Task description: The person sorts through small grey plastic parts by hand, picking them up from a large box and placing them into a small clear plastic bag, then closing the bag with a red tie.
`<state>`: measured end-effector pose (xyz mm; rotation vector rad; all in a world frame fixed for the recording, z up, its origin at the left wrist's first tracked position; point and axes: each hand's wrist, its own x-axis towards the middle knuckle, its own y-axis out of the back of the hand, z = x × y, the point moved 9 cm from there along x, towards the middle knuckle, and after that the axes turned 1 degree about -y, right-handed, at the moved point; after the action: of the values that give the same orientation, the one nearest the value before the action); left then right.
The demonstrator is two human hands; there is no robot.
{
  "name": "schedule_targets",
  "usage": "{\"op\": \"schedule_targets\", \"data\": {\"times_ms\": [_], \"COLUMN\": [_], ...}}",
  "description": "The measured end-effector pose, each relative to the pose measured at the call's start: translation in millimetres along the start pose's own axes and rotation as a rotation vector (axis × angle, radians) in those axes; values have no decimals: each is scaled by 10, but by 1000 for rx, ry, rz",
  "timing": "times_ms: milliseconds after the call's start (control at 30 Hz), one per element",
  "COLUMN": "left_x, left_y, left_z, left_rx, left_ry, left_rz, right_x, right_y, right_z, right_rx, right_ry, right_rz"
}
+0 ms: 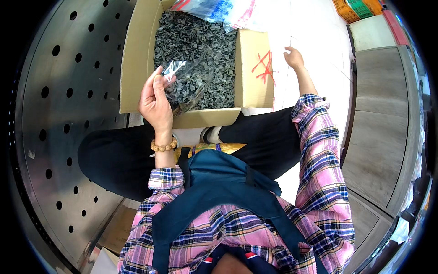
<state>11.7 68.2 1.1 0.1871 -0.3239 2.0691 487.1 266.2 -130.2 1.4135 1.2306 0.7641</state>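
Observation:
A large open cardboard box [255, 68] stands before me, filled with dark grey-green, curled dried pieces [195, 41]. Above its near left part, my left hand [155, 97] pinches the edge of a clear plastic bag [174, 70] between thumb and fingers. The bag's thin film trails over the pieces; its full outline is hard to make out. My right hand [294, 58] is off to the right of the box, over the pale floor, with fingers apart and nothing visible in it. Printed clear plastic bags [219, 12] lie across the box's far end.
A metal panel with round holes [78, 92] rises at the left. Grey wood-look cabinets [379, 82] line the right side. Orange and green plastic crates [357, 8] stand at the far right. A yellow package [232, 148] lies between my legs, and another cardboard box [118, 227] is behind at lower left.

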Motion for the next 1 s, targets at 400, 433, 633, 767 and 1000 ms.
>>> {"op": "schedule_targets", "data": {"times_ms": [400, 433, 633, 767, 1000], "left_x": [33, 33, 32, 11, -80], "left_y": [70, 77, 50, 18, -146], "left_z": [36, 35, 36, 61, 140], "left_rx": [-149, -163, -191, -199, -229], "left_ry": [-2, 7, 33, 52, 86], "left_rz": [76, 83, 81, 63, -27], "right_x": [-1465, -1825, -2453, -2452, -2335], "right_y": [1019, 851, 36, 28, 16], "right_z": [-1607, -1884, -2257, -2261, -2285], "right_rx": [746, 772, 1192, 1509, 1786], "right_ry": [637, 624, 526, 403, 359], "right_rz": [-46, -232, -305, -178, -184]}}
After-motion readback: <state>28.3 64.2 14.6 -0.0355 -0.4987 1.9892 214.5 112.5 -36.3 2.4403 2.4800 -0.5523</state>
